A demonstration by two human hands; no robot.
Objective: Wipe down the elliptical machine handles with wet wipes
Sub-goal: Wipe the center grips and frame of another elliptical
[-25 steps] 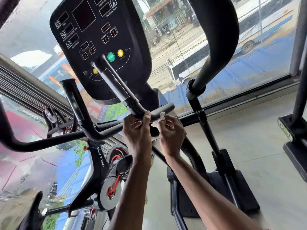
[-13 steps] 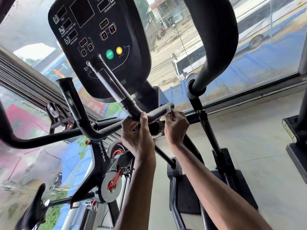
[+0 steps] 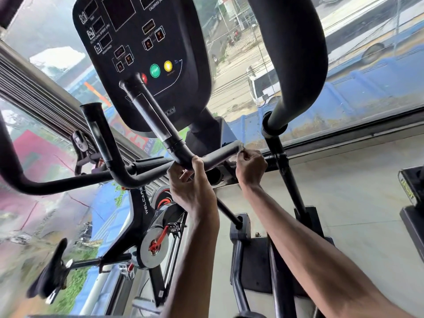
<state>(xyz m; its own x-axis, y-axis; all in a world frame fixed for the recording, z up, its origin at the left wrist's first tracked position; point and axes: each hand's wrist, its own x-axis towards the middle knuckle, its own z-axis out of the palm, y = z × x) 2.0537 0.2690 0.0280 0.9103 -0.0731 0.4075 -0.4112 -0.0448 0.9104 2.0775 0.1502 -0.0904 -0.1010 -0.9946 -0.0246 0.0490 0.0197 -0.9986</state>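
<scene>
The elliptical's short black fixed handle (image 3: 223, 153) runs right from a bend below the black console (image 3: 142, 53). My left hand (image 3: 191, 187) grips the bend of that bar from below, thumb over the top. My right hand (image 3: 251, 167) pinches a white wet wipe (image 3: 239, 149) against the handle's right end; only a small edge of the wipe shows above my fingers. A long moving handle (image 3: 296, 53) rises on the right. Another fixed handle (image 3: 101, 136) stands up on the left.
A large window (image 3: 263, 53) with a street view lies behind the machine. A spin bike (image 3: 146, 216) stands at the lower left. The elliptical's pedal and base (image 3: 254, 267) are below my arms. Another machine's black base (image 3: 413, 203) sits at the right edge on the grey floor.
My right hand has slid the wipe rightward along the short handle to its end. My left hand has kept its grip at the bend. The camera has moved closer.
</scene>
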